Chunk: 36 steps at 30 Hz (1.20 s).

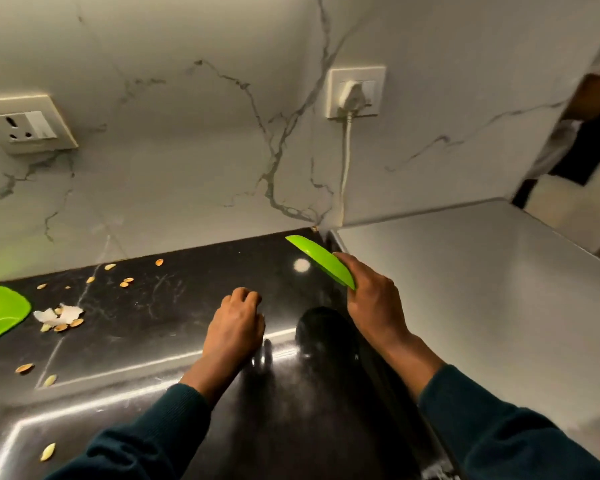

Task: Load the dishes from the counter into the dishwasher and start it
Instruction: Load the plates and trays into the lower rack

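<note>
— Where's the dish?

— A green plate (pixel 321 260) is up off the counter, tilted on edge, at the far right of the black counter (pixel 173 306), just beside the seam where a grey steel top (pixel 464 289) begins. The right hand (pixel 373 299) has it: fingers curled round the near end of its rim, a firm hold, the rest of the plate sticking out toward the wall.

— And the other hand?

— The left hand (pixel 234 329) is near the middle of the counter, knuckles up, fingers curled loosely under. It has nothing in it that I can see; whether the fingertips touch the stone I cannot tell. Both arms wear dark teal sleeves (pixel 520 434).

— Any more dishes?

— A second green plate (pixel 0 311) lies flat at the left edge, partly cut off by the frame. Just right of it sit broken eggshell pieces (pixel 61 314), and pale seeds (pixel 127 282) are scattered over the left half of the counter, some far by the wall, a few near the front edge.

— What's behind?

— A white marble wall (pixel 187 133) with grey veins. On the left of it is a socket plate with a switch (pixel 31 128). To the right, a second socket carries a white plug (pixel 353 93), its cord (pixel 345 161) dropping straight down to the corner where counter and steel top meet. A bright ceiling light reflects in the black stone just left of the held plate.
</note>
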Available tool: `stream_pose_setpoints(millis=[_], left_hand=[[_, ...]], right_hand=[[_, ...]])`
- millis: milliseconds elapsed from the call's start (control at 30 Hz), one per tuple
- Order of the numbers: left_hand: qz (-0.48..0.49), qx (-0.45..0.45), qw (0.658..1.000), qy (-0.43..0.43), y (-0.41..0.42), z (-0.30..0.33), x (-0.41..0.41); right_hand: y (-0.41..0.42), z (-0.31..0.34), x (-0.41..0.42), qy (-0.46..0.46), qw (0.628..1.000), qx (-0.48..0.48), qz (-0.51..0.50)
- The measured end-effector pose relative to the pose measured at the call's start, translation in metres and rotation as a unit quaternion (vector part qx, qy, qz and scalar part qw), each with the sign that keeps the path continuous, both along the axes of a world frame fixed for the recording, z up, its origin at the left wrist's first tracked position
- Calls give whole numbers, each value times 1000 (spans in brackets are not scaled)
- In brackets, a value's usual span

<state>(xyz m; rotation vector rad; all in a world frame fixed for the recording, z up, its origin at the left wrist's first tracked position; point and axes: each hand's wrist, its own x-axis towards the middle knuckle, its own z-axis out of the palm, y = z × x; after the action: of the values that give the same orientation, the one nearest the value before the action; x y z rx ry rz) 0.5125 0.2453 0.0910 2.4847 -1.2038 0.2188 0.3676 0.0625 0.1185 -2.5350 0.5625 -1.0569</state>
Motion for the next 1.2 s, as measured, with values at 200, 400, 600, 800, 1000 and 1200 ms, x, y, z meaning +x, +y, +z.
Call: stream_pose_setpoints(millis=[200,400,600,800,1000,1200], left_hand=[[-76,-21,997,9,10,-20,-87],[-148,-37,988,0,7,-25,-189],[-252,-21,967,-16,-5,-26,-268],[-376,40,925,-37,-28,-44,-334],[-437,101,894,-8,-70,-88,-400],[-424,181,886,48,-121,-144,-441]], right_hand=[[54,-24,-129,-30,997,23,-61],[93,-49,-247,-16,991,59,-121],[108,-60,-341,-17,979,71,-191],[110,-76,-411,-11,959,116,-260],[94,-113,-474,24,931,202,-302],[58,-154,-517,44,898,244,-363]])
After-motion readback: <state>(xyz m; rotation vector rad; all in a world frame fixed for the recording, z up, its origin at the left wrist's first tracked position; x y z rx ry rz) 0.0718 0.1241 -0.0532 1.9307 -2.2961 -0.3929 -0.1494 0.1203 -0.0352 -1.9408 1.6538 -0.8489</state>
